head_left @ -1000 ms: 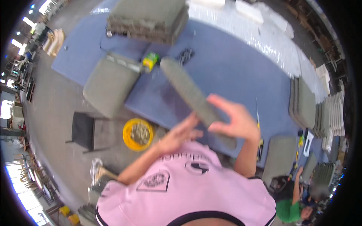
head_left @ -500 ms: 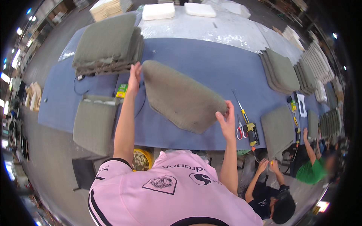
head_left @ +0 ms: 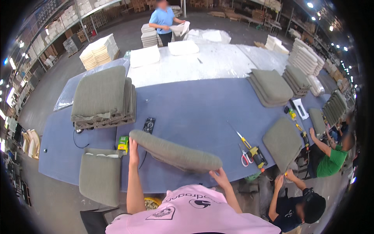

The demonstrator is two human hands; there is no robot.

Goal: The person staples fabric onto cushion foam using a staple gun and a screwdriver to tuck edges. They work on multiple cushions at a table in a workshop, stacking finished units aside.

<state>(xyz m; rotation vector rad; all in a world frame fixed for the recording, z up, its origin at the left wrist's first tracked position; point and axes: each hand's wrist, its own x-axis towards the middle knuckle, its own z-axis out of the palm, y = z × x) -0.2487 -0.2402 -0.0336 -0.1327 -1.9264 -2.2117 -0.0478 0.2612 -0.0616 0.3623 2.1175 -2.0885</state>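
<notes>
A padded olive-green seat cushion (head_left: 175,153) is held tilted up on its edge above the near side of the blue table, its long rim facing up. My left hand (head_left: 133,155) is against its left end, fingers partly hidden behind it. At the lower right corner, my right hand (head_left: 221,178) grips the cushion with the thumb on the near side. Close to my left hand lie a small green-and-yellow box (head_left: 123,145) and a dark patterned flat object (head_left: 149,125). To the right are red-handled scissors (head_left: 245,158), a yellow-handled long screwdriver-like tool (head_left: 243,140) and a staple gun (head_left: 257,156).
A tall stack of green cushions (head_left: 99,93) stands at the left, with another cushion (head_left: 100,177) at the table's near left edge. More stacks (head_left: 270,87) are at the right. Co-workers sit at the right; a person in blue (head_left: 163,21) stands beyond the table.
The cushion has come lower and nearer to me, tipped so its rim shows more than its face. My left hand has moved down from near the stack to the cushion's end. The view has tilted up.
</notes>
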